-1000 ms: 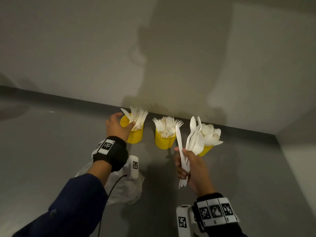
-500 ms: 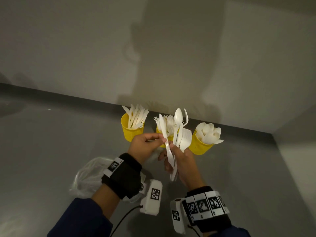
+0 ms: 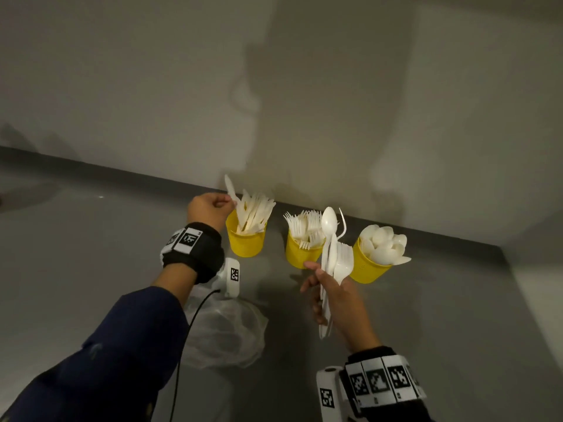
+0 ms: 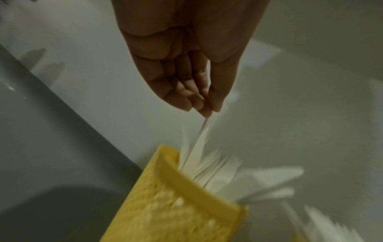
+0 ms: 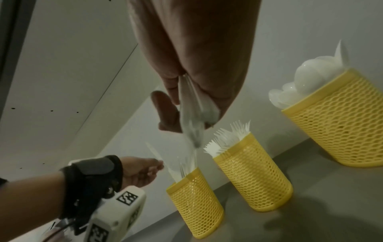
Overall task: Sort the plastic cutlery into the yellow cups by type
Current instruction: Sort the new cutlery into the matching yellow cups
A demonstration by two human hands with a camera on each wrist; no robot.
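Note:
Three yellow mesh cups stand in a row by the wall: the left cup [image 3: 246, 243] holds knives, the middle cup [image 3: 300, 252] forks, the right cup [image 3: 368, 268] spoons. My left hand [image 3: 210, 207] pinches a white plastic knife [image 3: 230, 187] over the left cup's rim [image 4: 186, 178]; its lower end [image 4: 202, 139] dips among the knives there. My right hand [image 3: 330, 292] grips a bunch of white cutlery [image 3: 335, 257], a spoon and forks showing, in front of the middle and right cups. The same bunch [image 5: 191, 117] shows in the right wrist view.
A crumpled clear plastic bag [image 3: 225, 333] lies on the grey counter [image 3: 76, 269] below my left wrist. The wall [image 3: 274, 86] rises right behind the cups. A ledge [image 3: 542, 284] bounds the counter at the right.
My left hand took a knife from the bunch in my right hand and carried it left to the knife cup. The right hand stayed near the middle cup, one knife fewer.

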